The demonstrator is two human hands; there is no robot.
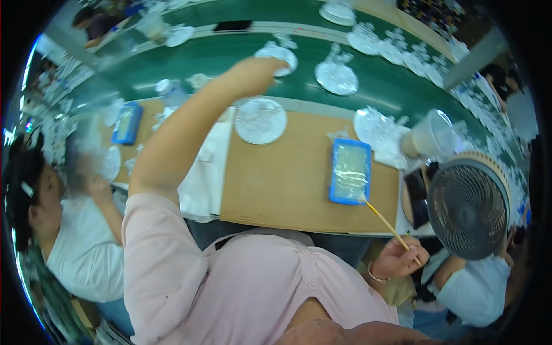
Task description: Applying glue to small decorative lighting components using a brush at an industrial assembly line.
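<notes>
Left hand, upper centre, is at a white plate on the green belt; its finger grip cannot be determined. Right hand, lower right, pinches a brush, tip at the blue tray. Work judged unfinished: a second plate, bearing clear pieces, lies on cardboard, centre.

- I can't read any text, label, brand, number or sign in my head view.
- Blue-rimmed tray, right of centre: I see only glare on its pane, nothing legible.
- Round fan, right side: its hub is too dim for me to read.
- Bottle, upper left: too blurred for me to tell whether it's labelled.
- Black slab, top: dark, nothing I can read.
</notes>
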